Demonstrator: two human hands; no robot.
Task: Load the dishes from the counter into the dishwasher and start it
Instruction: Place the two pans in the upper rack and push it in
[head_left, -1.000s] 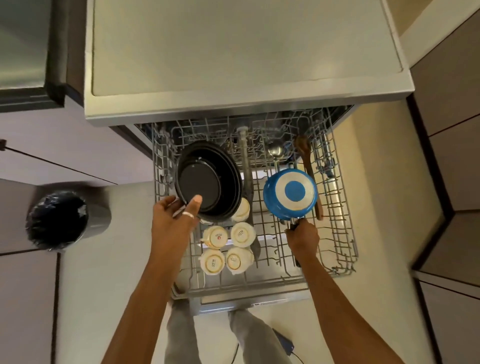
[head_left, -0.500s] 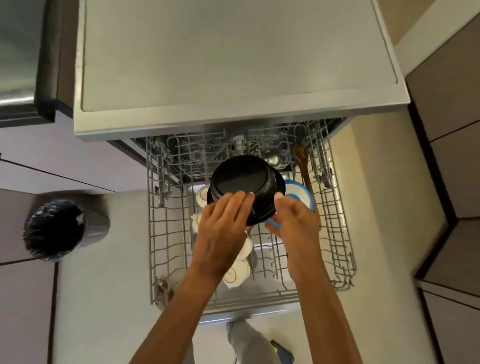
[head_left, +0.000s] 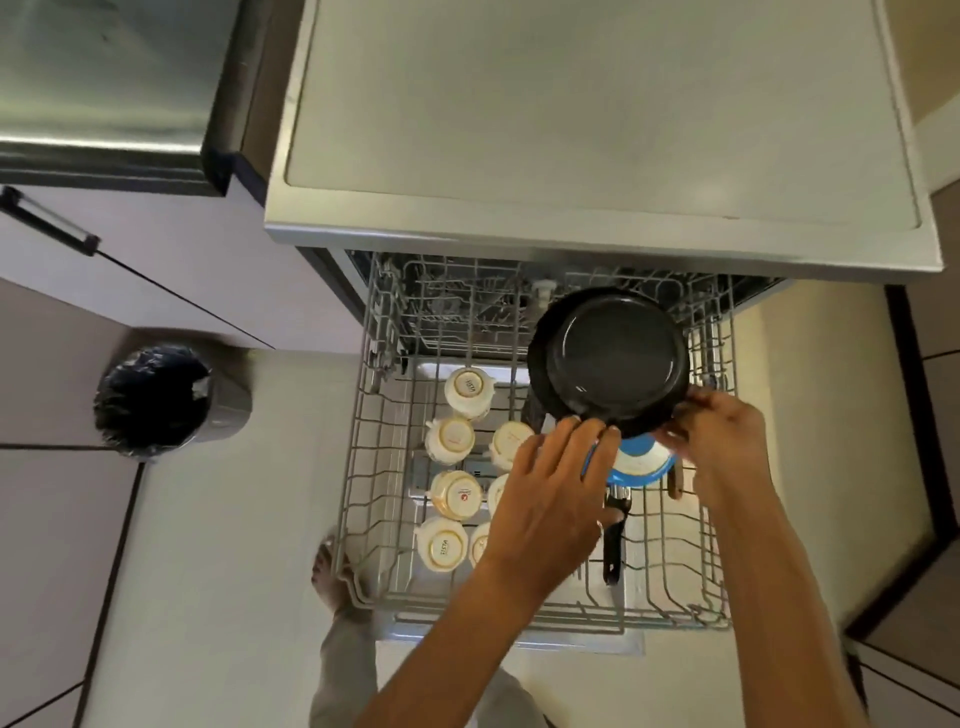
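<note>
Head view: black dishes (head_left: 613, 358) sit bottom-up over the far right corner of the rack (head_left: 363, 467), half covering the blue pan (head_left: 641, 462). We can't tell whether they rest on the tines or hang in our hands.

Our left hand (head_left: 550, 499) has its fingers near straight, with the tips touching the near rim and the thumb clear of it, so it grips nothing. Our right hand (head_left: 722, 441) has its fingers curled round the rim on the near right side and does the gripping.

We judge the dishes stiff and fairly heavy, since they look like a nested stack. The surface is glossy, so likely slippery, and it could chip on the wire. The best hold is the rim at two opposite points, not the smooth base.

They are round and shallow, with a flat base showing a glare streak. The pan is blue with a white ring, and its straight black handle (head_left: 615, 540) points toward the rack's near edge. Cream glazed cups (head_left: 457, 436) stand mouth-down in the rack's left half. The rack is an open grid of grey coated wire.
</note>
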